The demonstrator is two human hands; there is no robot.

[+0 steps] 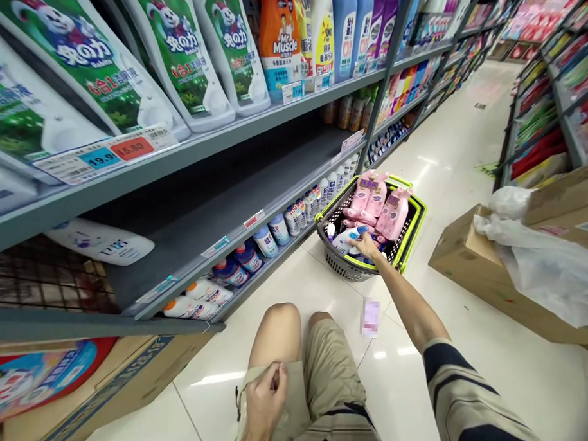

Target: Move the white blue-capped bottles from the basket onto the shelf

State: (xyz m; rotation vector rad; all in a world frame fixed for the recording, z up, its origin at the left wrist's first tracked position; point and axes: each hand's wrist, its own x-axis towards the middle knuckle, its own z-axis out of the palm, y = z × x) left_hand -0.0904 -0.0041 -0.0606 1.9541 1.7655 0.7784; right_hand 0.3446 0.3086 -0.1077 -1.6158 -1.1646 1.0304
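Observation:
My right hand (368, 246) reaches into a black plastic basket (351, 269) with lime-green handles, its fingers closed around a white bottle (342, 240) with a blue cap. Beside that bottle in the basket lie several pink bottles (393, 214), some standing in pairs toward the back. The smaller items under my hand are partly hidden. My left hand (267, 394) rests on my thigh, curled into a loose fist with nothing visible in it.
A shelf rack (219, 153) runs along my left, holding green-and-white cleaner bottles (177, 55). One white bottle (107, 241) lies on its side on the middle shelf. Cardboard boxes (489, 279) with plastic wrap stand on the right. A pixelated pink slip (370, 316) is on the floor.

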